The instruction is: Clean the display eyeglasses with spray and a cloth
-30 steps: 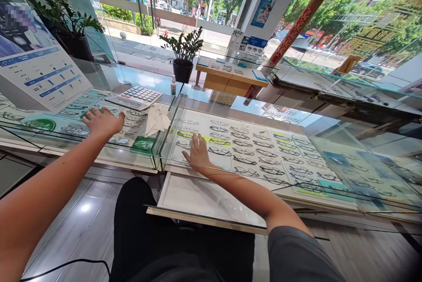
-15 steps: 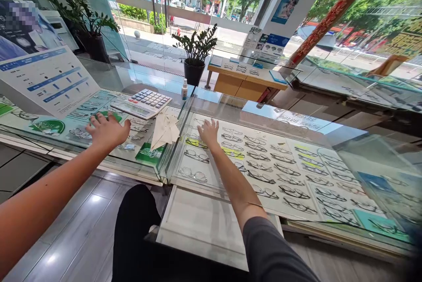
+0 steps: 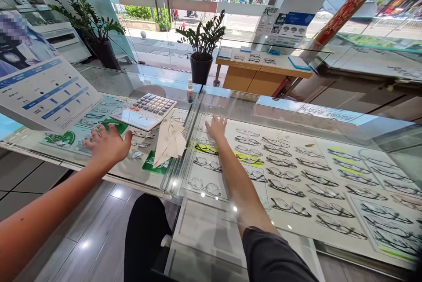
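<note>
My left hand (image 3: 110, 143) is spread over the left part of the glass display counter (image 3: 112, 80), holding nothing. Beyond its fingertips stand a printed leaflet (image 3: 62, 93) and a white calculator (image 3: 145, 110). My right hand (image 3: 216, 128), fingers apart and nothing in them, is over the right glass section; whether it touches the glass I cannot tell. Rows of eyeglasses (image 3: 286, 187) lie under that glass. A crumpled beige cloth (image 3: 170, 141) rests between my hands, and a small spray bottle (image 3: 190, 91) is upright behind it.
Below the right section, a pale drawer (image 3: 204, 225) sticks out beside my dark-clothed leg (image 3: 145, 225). Potted plants (image 3: 201, 60) stand by the window. A wooden table (image 3: 244, 80) with more eyeglasses is behind the counter.
The view has tilted down and come closer to the counter, so the eyeglasses look larger. Both hands stay spread over nearly the same spots on the counter.
</note>
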`<state>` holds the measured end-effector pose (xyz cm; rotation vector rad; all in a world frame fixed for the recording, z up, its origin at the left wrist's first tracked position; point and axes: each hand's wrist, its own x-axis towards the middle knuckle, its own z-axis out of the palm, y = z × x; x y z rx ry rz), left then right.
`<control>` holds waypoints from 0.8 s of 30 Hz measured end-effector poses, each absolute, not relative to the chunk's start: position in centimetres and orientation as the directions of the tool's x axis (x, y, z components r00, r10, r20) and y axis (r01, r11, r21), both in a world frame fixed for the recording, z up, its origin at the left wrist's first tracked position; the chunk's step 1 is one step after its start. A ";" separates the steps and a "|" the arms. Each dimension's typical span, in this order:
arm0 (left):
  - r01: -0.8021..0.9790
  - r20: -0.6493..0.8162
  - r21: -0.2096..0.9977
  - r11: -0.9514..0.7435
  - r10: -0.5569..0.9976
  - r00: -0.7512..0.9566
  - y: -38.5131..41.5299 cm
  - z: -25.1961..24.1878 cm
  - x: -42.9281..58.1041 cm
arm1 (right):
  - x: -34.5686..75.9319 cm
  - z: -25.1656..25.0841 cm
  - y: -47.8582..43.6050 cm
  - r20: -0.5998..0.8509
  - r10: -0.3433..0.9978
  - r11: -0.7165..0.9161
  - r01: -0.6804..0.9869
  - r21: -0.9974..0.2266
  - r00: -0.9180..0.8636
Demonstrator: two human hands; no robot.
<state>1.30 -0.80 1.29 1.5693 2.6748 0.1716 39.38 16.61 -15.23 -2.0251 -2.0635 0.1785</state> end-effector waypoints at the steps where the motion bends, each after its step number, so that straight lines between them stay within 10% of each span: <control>1: 0.871 0.032 0.101 0.481 0.873 -0.486 -0.8 1.3 1.4 | 39.3 -15.3 16.8 0.088 0.996 0.034 0.966 -0.258 -0.012; 24: 0.876 0.093 0.178 0.448 0.879 -0.468 -0.6 0.8 0.7 | 40.0 -16.0 17.5 -0.100 0.993 0.032 0.972 -0.231 -0.057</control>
